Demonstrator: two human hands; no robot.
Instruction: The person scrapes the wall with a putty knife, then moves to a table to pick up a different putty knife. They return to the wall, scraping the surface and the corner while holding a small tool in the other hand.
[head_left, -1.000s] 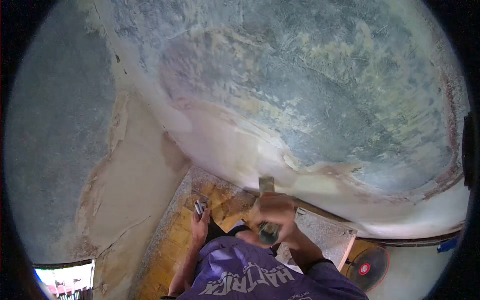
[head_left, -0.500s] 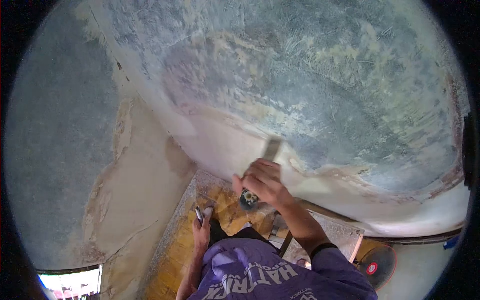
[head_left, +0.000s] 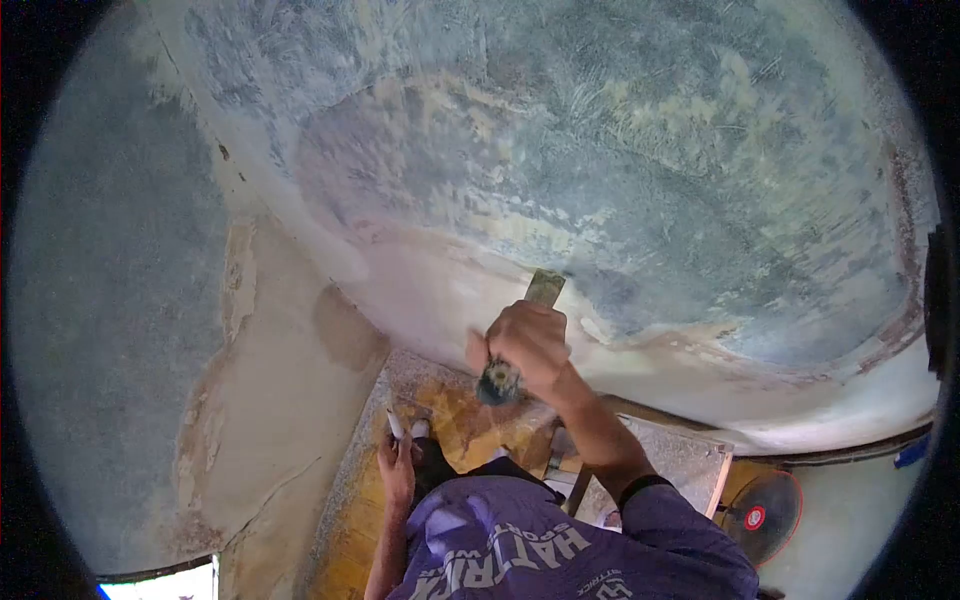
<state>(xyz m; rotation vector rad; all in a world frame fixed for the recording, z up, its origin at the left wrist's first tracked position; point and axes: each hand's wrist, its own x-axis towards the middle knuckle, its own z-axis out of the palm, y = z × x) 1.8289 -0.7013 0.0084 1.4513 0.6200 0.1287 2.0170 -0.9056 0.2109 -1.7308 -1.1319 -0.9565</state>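
Observation:
My right hand (head_left: 527,345) is closed round the handle of a scraper (head_left: 546,288), whose flat blade points up against the wall (head_left: 600,180). The blade's tip lies near the border between the rough blue-grey coat and the smooth pale band below. Under the fist shows the dark round end of the tool (head_left: 497,383), partly blurred. Low on the left, my left hand (head_left: 396,465) has its fingers round a thin light-coloured tool (head_left: 394,422) that points upward, too small to name.
A second wall (head_left: 120,300) with a cracked, patchy pale area rises on the left. Below are a yellow-brown floor (head_left: 350,520), a wooden-edged board (head_left: 670,465), a round fan (head_left: 765,515) at the lower right, and a bright opening (head_left: 170,583) at the lower left.
The view has shifted slightly. My right hand and the scraper have turned a little and sit slightly lower at the fist; the blade looks sharper. Both hands keep their hold.

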